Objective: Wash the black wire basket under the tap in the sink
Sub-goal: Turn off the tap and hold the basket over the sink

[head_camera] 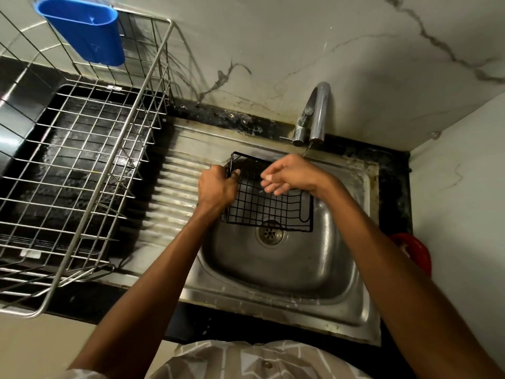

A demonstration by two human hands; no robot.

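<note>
Shirt (257, 362) fills the lower edge. Left hand (217, 187) grips the left rim of the basket (269, 203); right hand (289, 175) rests relaxed fingers on its mesh. Basket sits tilted in the sink (276, 266), above the drain (270, 233), below the tap (314, 113).

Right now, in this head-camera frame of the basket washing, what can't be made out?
- Water flow: any stream from the tap onto the black wire basket is too thin to confirm.
- Right hand: its fingers sit over the mesh; contact is unclear.
- Basket's left rim: partly covered by the left hand gripping it.
- Red object: mostly hidden behind the right forearm; unidentifiable.
- Silver dish rack: cut off by the left edge.
</note>
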